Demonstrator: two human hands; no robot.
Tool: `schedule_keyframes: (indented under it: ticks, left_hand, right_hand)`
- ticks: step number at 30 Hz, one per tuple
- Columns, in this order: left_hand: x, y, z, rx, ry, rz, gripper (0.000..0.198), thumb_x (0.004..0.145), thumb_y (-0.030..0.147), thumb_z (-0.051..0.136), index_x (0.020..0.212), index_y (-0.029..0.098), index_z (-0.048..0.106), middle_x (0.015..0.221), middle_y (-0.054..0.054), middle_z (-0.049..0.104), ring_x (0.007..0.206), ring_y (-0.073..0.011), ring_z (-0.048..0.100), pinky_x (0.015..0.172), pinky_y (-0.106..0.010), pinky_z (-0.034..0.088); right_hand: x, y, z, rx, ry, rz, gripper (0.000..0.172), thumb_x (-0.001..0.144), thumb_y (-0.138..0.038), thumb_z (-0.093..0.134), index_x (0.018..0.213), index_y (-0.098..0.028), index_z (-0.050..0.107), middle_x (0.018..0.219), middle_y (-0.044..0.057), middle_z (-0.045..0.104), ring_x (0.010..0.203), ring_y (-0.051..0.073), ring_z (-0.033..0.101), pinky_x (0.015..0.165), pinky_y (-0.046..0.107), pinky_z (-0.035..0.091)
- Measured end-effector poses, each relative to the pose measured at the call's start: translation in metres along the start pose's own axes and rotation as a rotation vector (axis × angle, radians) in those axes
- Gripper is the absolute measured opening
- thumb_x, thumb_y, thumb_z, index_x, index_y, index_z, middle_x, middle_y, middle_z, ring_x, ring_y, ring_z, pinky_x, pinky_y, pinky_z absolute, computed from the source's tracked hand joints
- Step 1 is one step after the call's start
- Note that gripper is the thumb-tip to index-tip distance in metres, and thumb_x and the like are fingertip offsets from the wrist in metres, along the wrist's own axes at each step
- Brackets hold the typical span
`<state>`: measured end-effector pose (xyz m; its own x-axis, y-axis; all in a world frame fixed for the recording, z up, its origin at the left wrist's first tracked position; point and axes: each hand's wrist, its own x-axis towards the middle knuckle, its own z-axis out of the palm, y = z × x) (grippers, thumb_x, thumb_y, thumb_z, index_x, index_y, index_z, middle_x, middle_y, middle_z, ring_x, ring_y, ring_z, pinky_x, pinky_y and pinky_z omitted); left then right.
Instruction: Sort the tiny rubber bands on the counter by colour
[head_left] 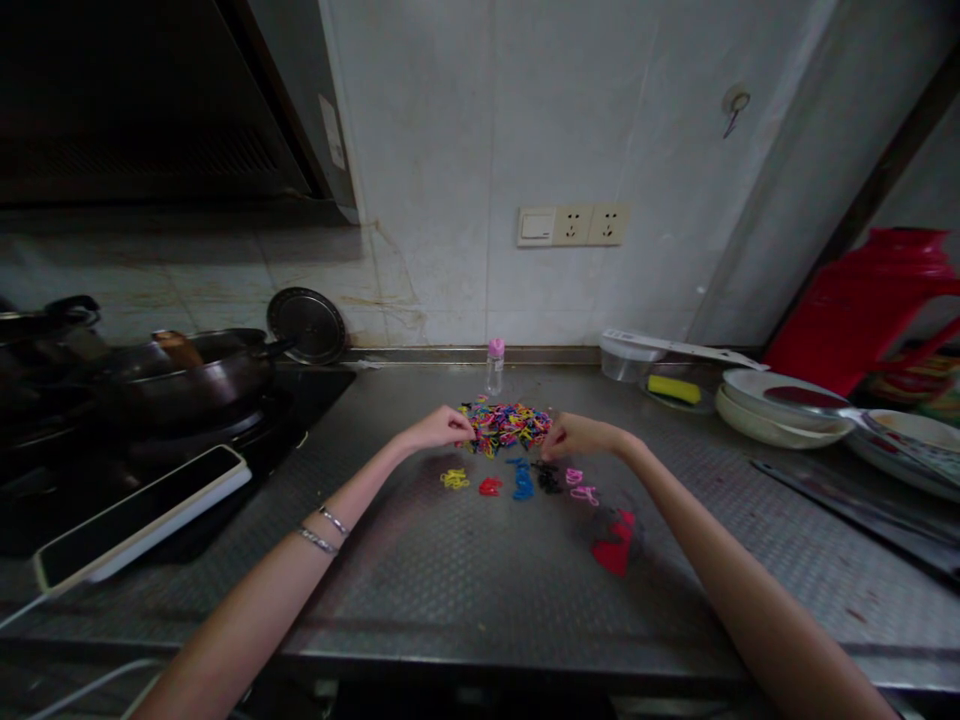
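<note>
A mixed heap of small coloured rubber bands lies on the steel counter. My left hand rests at its left edge, fingers pinched into the bands. My right hand is at the heap's right edge, fingers curled down onto bands. In front lie sorted little piles: yellow, red, blue, black and pink. What each hand grips is too small to make out.
A small bottle with a pink cap stands behind the heap. A red patch lies nearer me. A phone and a wok sit on the stove at left. Plates, a plastic tub and a red thermos are at right.
</note>
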<state>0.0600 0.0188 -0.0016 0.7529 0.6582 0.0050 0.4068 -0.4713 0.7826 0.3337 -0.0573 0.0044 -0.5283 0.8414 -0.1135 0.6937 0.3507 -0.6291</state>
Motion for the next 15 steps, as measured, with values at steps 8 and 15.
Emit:
schedule_keyframes:
  ticks: [8, 15]
  left_hand:
    - [0.004, -0.005, 0.012, 0.233, 0.095, 0.027, 0.026, 0.068, 0.025, 0.056, 0.088, 0.011, 0.066, 0.061, 0.0, 0.057, 0.053, -0.0085, 0.046, 0.052, -0.018, 0.033]
    - [-0.001, 0.002, 0.022, 0.515, 0.158, 0.001, 0.02, 0.069, 0.027, 0.056, 0.083, 0.019, 0.067, 0.07, -0.001, 0.063, 0.06, -0.0115, 0.052, 0.053, -0.02, 0.032]
  right_hand:
    - [0.002, 0.01, -0.005, -0.071, 0.227, 0.048, 0.028, 0.069, -0.033, 0.051, 0.068, -0.012, 0.07, 0.057, 0.0, 0.06, 0.053, 0.01, 0.048, 0.051, 0.019, 0.034]
    - [0.005, 0.015, -0.003, -0.103, 0.267, 0.059, 0.031, 0.07, -0.034, 0.049, 0.067, -0.011, 0.069, 0.056, -0.001, 0.058, 0.052, 0.009, 0.046, 0.05, 0.019, 0.033]
